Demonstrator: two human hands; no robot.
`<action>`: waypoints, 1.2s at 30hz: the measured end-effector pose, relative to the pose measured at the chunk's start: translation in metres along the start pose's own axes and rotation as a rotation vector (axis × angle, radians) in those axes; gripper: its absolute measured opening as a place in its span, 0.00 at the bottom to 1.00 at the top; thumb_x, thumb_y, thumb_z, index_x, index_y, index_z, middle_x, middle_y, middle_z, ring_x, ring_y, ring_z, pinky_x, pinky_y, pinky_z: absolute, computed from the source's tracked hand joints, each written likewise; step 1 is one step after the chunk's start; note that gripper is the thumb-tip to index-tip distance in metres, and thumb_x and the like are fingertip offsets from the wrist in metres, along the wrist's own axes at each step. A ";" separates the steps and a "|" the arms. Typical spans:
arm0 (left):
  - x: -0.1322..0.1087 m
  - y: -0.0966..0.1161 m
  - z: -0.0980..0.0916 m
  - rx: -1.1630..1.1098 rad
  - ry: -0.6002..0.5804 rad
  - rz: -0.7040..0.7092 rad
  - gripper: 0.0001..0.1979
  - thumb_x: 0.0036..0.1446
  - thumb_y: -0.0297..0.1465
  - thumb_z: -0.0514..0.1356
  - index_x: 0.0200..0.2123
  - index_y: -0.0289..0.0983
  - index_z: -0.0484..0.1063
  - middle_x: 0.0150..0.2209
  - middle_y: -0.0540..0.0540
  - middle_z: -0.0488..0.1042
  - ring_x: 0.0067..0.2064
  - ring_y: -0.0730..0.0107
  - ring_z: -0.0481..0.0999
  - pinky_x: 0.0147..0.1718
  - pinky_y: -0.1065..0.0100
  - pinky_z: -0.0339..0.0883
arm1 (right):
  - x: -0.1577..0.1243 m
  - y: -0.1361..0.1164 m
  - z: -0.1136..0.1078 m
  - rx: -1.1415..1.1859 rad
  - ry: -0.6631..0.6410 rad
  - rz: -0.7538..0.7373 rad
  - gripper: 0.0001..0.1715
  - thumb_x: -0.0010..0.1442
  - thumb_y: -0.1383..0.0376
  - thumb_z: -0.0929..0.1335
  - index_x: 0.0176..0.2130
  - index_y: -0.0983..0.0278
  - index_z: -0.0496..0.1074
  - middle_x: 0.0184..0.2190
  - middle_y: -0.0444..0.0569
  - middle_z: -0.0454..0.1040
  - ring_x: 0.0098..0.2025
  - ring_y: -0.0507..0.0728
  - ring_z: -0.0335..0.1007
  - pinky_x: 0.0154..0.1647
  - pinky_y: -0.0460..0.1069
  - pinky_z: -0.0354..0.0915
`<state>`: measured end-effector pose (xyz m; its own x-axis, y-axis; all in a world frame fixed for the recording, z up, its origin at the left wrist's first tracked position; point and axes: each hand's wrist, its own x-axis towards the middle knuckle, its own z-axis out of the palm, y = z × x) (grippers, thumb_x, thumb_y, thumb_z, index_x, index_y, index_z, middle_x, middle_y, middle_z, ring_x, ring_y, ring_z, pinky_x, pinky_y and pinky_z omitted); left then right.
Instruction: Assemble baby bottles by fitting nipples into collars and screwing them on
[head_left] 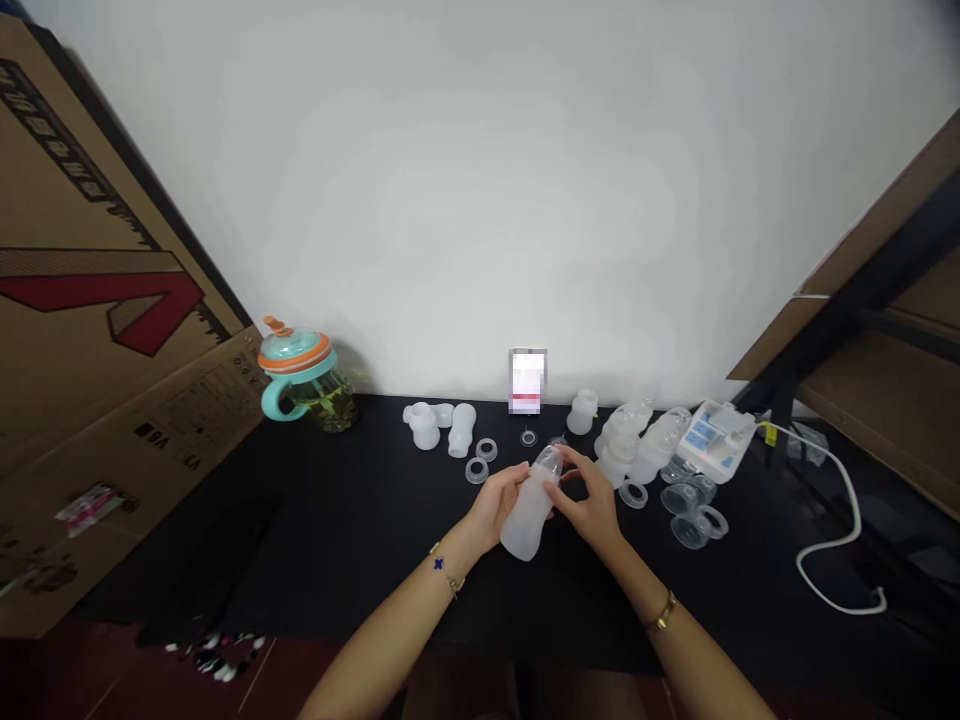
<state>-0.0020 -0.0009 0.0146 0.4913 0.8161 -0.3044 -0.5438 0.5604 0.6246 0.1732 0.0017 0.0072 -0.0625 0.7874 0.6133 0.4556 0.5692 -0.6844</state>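
So I've got both hands working on one frosted bottle (526, 520) at the near middle of the table (360, 540), held up a bit with its clear cap (550, 460) tipped toward the far side and slightly right. My read is that this is a cap-handling step, but I honestly can't tell if it's going on or coming off. Either way, I'd say the next move calls for a steady grip on the body while the other side does the fine work up top.

Left hand (491, 505) is curled closed around the bottle's left side, pretty snug. Right hand (592, 500) is narrow, more of a pinch: index finger up by the cap, thumb lower near the collar. Can't see how hard either one's squeezing.

Just past the left hand I see two loose rings (477, 477), with a bare white bottle (463, 428) farther back. Off to the right there's a bunch of capped bottles (619, 455), then an open white box (716, 440).
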 end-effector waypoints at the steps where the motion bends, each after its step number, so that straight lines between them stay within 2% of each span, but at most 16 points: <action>1: 0.000 0.000 0.000 0.000 -0.002 -0.008 0.17 0.58 0.39 0.63 0.41 0.30 0.77 0.36 0.38 0.79 0.34 0.60 0.77 0.38 0.60 0.70 | 0.000 0.001 0.000 0.021 -0.011 0.010 0.27 0.59 0.59 0.72 0.57 0.58 0.70 0.46 0.52 0.77 0.40 0.60 0.76 0.35 0.54 0.76; 4: -0.001 0.002 -0.001 0.014 0.032 0.024 0.15 0.56 0.37 0.65 0.41 0.30 0.78 0.35 0.39 0.79 0.35 0.60 0.77 0.39 0.61 0.70 | -0.001 0.003 0.002 0.064 -0.046 0.034 0.30 0.60 0.60 0.71 0.60 0.57 0.67 0.50 0.53 0.76 0.49 0.62 0.74 0.38 0.54 0.77; 9: -0.001 0.003 -0.002 0.116 0.082 0.154 0.15 0.48 0.33 0.71 0.40 0.34 0.79 0.34 0.45 0.79 0.34 0.68 0.75 0.37 0.68 0.66 | 0.000 0.003 0.003 0.040 -0.058 0.026 0.31 0.59 0.60 0.72 0.60 0.58 0.67 0.53 0.54 0.74 0.50 0.62 0.73 0.40 0.55 0.77; 13: -0.001 0.001 -0.002 0.177 0.089 0.154 0.16 0.49 0.35 0.72 0.40 0.35 0.78 0.34 0.46 0.78 0.33 0.69 0.74 0.35 0.69 0.64 | 0.001 0.000 0.001 -0.011 -0.053 0.004 0.27 0.58 0.59 0.73 0.56 0.59 0.71 0.49 0.53 0.77 0.46 0.62 0.75 0.39 0.55 0.77; 20: -0.004 0.000 0.003 0.147 0.085 0.106 0.12 0.49 0.36 0.71 0.34 0.34 0.77 0.26 0.50 0.73 0.27 0.73 0.69 0.30 0.70 0.61 | 0.004 -0.008 -0.007 -0.131 -0.007 -0.152 0.26 0.54 0.57 0.75 0.52 0.58 0.73 0.38 0.50 0.79 0.35 0.60 0.75 0.37 0.56 0.74; 26: -0.005 0.001 0.006 0.133 0.051 0.095 0.11 0.49 0.35 0.71 0.33 0.35 0.76 0.26 0.50 0.73 0.27 0.73 0.70 0.30 0.70 0.63 | 0.005 -0.010 -0.009 -0.140 0.017 -0.233 0.25 0.55 0.58 0.75 0.51 0.58 0.72 0.36 0.49 0.78 0.34 0.59 0.74 0.36 0.55 0.73; 29: -0.004 0.001 0.005 0.100 0.033 0.075 0.13 0.51 0.36 0.70 0.36 0.34 0.78 0.28 0.47 0.75 0.29 0.70 0.72 0.33 0.68 0.65 | 0.004 -0.010 -0.008 -0.123 0.006 -0.219 0.26 0.56 0.59 0.74 0.54 0.58 0.71 0.39 0.50 0.78 0.36 0.59 0.74 0.35 0.54 0.73; 33: -0.003 0.000 0.001 0.065 -0.038 0.009 0.18 0.57 0.42 0.64 0.39 0.31 0.79 0.34 0.39 0.79 0.34 0.60 0.77 0.36 0.62 0.68 | 0.002 -0.006 -0.007 -0.110 0.001 -0.183 0.28 0.57 0.59 0.73 0.56 0.58 0.69 0.42 0.51 0.77 0.37 0.60 0.74 0.35 0.55 0.74; 36: -0.002 0.000 0.000 0.079 -0.008 0.021 0.17 0.56 0.41 0.65 0.38 0.31 0.79 0.33 0.38 0.79 0.33 0.60 0.77 0.35 0.63 0.68 | 0.001 -0.003 -0.006 -0.074 -0.016 -0.139 0.29 0.58 0.59 0.72 0.58 0.58 0.68 0.44 0.52 0.77 0.40 0.60 0.74 0.36 0.54 0.75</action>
<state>-0.0030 -0.0028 0.0151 0.4860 0.8262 -0.2851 -0.4986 0.5300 0.6859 0.1768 -0.0005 0.0121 -0.1432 0.7064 0.6932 0.5060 0.6542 -0.5621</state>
